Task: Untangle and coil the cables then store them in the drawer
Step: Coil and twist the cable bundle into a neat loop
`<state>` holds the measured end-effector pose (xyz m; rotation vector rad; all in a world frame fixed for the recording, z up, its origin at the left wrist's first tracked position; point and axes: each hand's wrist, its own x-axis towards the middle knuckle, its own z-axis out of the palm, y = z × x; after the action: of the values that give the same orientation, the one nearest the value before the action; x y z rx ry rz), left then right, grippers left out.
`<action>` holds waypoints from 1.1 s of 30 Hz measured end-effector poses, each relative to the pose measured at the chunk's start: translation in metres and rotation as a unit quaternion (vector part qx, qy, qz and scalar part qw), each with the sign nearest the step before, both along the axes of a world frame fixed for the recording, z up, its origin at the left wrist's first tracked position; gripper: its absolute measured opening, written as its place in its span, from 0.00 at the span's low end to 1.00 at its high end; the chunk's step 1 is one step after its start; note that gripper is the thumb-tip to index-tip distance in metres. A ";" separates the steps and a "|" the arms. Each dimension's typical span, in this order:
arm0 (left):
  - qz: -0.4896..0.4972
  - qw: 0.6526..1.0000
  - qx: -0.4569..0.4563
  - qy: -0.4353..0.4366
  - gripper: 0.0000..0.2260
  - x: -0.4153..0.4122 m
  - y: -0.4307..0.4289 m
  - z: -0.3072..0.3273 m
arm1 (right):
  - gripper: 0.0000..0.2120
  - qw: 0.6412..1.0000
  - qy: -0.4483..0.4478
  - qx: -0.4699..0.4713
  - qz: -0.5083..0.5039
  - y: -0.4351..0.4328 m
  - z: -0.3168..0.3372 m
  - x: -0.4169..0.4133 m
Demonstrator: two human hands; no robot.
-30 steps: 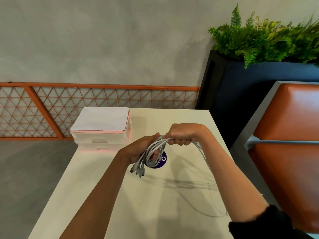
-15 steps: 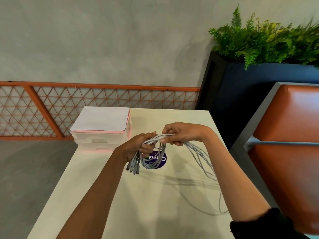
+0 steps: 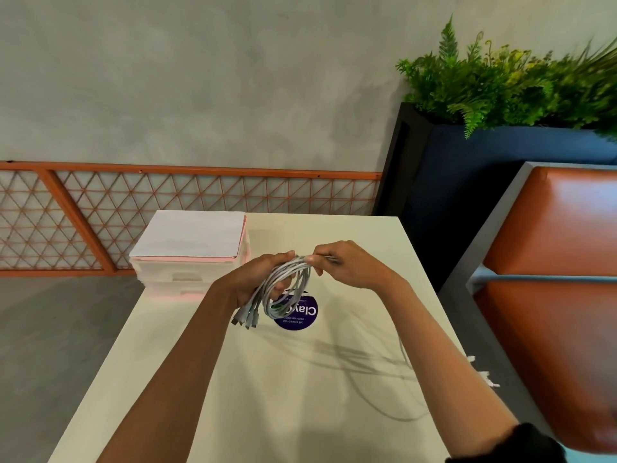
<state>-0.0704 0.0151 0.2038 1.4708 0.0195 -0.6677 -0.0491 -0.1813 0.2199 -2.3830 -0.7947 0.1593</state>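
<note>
Several cables, part-coiled, are gripped by the left hand, their loose length is pinched by the right hand, and the drawer is unopened.

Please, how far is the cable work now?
Done: most of the pale grey cables form round loops, plug ends hanging together. In hand: the left hand grips the loops while the right hand pinches the strand at their top; a loose tail trails away on the right. Left: wind in that tail, then store the coil in the white and pink plastic drawer box, whose drawers look shut.
</note>
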 end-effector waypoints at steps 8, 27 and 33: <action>-0.031 0.999 -0.013 0.010 0.20 -0.003 -0.002 0.002 | 0.20 0.998 -0.002 -0.043 0.035 0.014 0.019 0.003; -0.161 0.959 -0.213 0.091 0.18 0.003 0.013 -0.006 | 0.22 0.992 0.124 0.026 -0.012 0.014 0.022 0.005; -0.178 0.942 -0.266 0.097 0.19 0.003 0.020 -0.003 | 0.31 0.969 0.245 0.020 0.033 0.016 0.029 -0.001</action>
<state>-0.0674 0.0347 0.2013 0.8858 -0.2628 -1.0187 -0.0505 -0.1657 0.2489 -2.1438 -0.6280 0.7206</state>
